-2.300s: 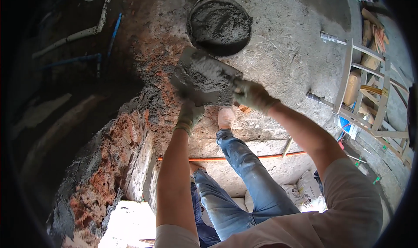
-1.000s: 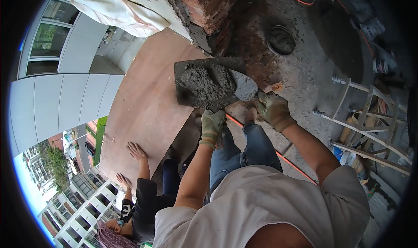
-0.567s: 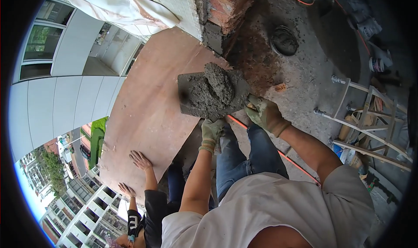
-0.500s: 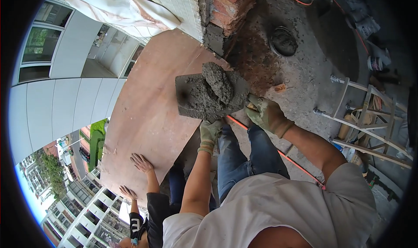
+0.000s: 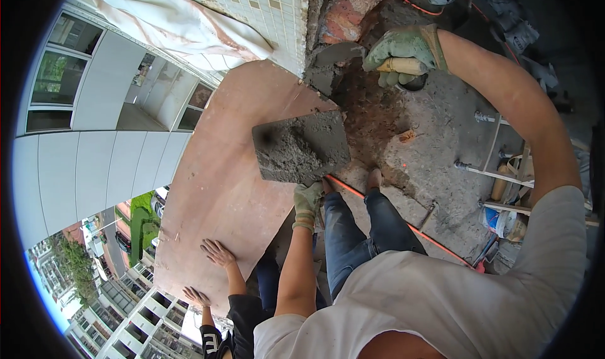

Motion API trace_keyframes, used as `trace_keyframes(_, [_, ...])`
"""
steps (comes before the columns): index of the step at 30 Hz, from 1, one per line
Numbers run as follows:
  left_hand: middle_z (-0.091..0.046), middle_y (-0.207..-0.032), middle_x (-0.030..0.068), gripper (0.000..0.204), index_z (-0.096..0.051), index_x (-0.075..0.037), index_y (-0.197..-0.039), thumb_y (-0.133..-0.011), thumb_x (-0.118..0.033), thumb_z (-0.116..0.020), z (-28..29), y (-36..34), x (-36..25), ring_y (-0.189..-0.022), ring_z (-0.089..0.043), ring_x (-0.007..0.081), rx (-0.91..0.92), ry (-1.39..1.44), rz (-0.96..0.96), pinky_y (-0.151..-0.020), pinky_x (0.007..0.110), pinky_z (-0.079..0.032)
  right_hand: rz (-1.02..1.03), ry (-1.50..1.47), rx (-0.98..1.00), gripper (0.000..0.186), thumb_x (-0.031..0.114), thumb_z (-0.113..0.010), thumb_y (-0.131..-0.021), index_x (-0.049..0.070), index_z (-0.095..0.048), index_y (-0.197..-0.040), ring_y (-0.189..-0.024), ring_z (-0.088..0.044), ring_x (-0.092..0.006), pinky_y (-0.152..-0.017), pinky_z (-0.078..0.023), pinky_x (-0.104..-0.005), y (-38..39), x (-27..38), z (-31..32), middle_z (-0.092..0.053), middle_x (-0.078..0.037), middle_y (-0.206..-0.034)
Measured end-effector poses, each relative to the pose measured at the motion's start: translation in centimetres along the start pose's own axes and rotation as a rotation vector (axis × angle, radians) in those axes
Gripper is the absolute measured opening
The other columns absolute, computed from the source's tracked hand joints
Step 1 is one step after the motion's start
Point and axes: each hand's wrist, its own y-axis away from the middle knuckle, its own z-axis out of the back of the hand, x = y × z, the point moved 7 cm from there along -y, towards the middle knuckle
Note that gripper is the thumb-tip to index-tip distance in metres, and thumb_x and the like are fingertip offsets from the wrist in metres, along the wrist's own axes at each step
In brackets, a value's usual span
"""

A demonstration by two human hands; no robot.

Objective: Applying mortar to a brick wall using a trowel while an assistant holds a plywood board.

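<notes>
My left hand [image 5: 307, 201], in a pale green work glove, is closed at the near edge of a dark flat mortar board [image 5: 332, 127] and holds it level. A heap of wet grey mortar [image 5: 287, 150] lies on the board's left and middle part. Farther off, my gloved right hand [image 5: 406, 46] is wrapped round the light wooden handle of a trowel [image 5: 402, 66]. The trowel's blade lies against the lower end of the broken brick wall edge [image 5: 353, 12], where grey mortar [image 5: 321, 80] sits. Whether the blade touches the brick I cannot tell.
A large plywood sheet [image 5: 220, 170] spans the left side; a co-worker's two hands [image 5: 217, 253] lie flat on it. White cloth [image 5: 183, 25] drapes beside the tiled wall [image 5: 277, 25]. An orange hose [image 5: 428, 236] crosses the floor. A ladder-like frame [image 5: 504, 163] lies right. A mortar bucket is partly hidden.
My right hand has moved away from the board, up and to the right, taking the trowel to the wall edge. The mortar lump that stood on the board's far side has left it.
</notes>
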Motion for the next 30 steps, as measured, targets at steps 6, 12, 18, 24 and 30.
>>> trace_keyframes(6, [-0.058, -0.059, 0.0048, 0.023, -0.064, -0.004, -0.077, -0.08, -0.026, -0.07, -0.3, -0.4, 0.8, -0.043, -0.053, 0.0167, 0.032, -0.067, -0.023, -0.042, 0.03, -0.042, -0.017, -0.116, 0.094, 0.035, 0.028, -0.064, -0.093, 0.006, -0.067, -0.12, -0.066, -0.07, -0.0179, -0.05, -0.056, -0.0288, 3.9, 0.0, -0.1, -0.072, -0.015, -0.092])
trace_keyframes(12, [-0.056, -0.062, 0.0019, 0.008, -0.063, -0.008, -0.079, -0.08, -0.014, -0.069, 1.1, 1.1, 1.8, -0.045, -0.05, 0.0147, -0.022, -0.069, 0.052, -0.041, 0.029, -0.039, 0.22, -0.518, -0.068, 0.039, 0.025, -0.067, -0.092, 0.003, -0.061, -0.124, -0.063, -0.068, -0.0156, -0.047, -0.056, -0.0254, 4.4, -3.8, -4.8, -0.069, -0.018, -0.094])
trace_keyframes(18, [-0.058, -0.061, 0.0012, 0.016, -0.067, -0.007, -0.081, -0.082, -0.022, -0.069, 1.7, 1.6, 2.3, -0.046, -0.053, 0.0142, -0.016, -0.101, 0.026, -0.044, 0.029, -0.043, 0.447, -0.381, -0.164, 0.039, 0.03, -0.062, -0.097, 0.007, -0.056, -0.127, -0.057, -0.059, -0.0121, -0.05, -0.05, -0.0277, -1.7, -10.1, -10.6, -0.063, -0.006, -0.08])
trace_keyframes(24, [-0.056, -0.063, 0.0024, 0.008, -0.062, -0.007, -0.079, -0.081, -0.014, -0.066, 1.7, 2.5, 1.7, -0.044, -0.05, 0.015, -0.06, -0.031, 0.07, -0.041, 0.03, -0.039, 0.243, -0.22, -0.04, 0.043, 0.03, -0.065, -0.094, 0.009, -0.055, -0.13, -0.055, -0.062, -0.0151, -0.045, -0.049, -0.0297, -3.8, -5.3, -8.5, -0.066, -0.009, -0.08])
trace_keyframes(30, [-0.058, -0.065, 0.0033, 0.009, -0.065, -0.006, -0.079, -0.079, -0.015, -0.067, 0.6, 0.3, 1.2, -0.047, -0.053, 0.016, 0.0, -0.043, 0.041, -0.043, 0.031, -0.043, 0.277, -0.33, 0.045, 0.038, 0.027, -0.066, -0.094, 0.009, -0.057, -0.127, -0.055, -0.061, -0.0146, -0.045, -0.049, -0.0286, -2.1, -3.8, -7.0, -0.067, -0.011, -0.081])
